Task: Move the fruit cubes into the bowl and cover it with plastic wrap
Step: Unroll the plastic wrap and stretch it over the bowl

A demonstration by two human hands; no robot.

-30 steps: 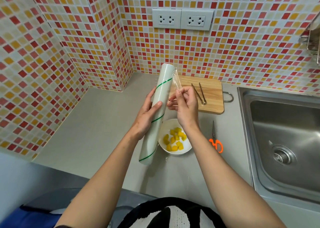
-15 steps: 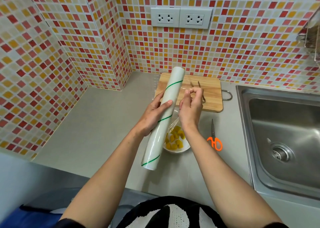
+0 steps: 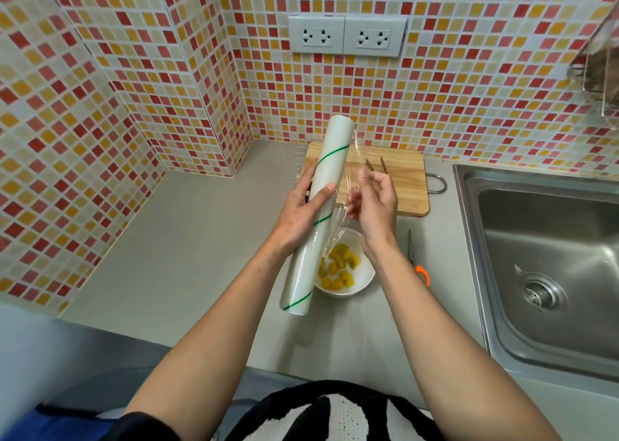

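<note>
Compared to half a second back, a bit more film is peeled off the plastic wrap roll (image 3: 318, 212). The left hand (image 3: 301, 212) grips the roll mid-length, tilted above the table (image 3: 174, 249). The right hand (image 3: 375, 202) pinches the loose film (image 3: 338, 216) just beside it. The fruit cubes (image 3: 338, 269) sit in the white bowl (image 3: 361, 283) right below, not covered yet.
</note>
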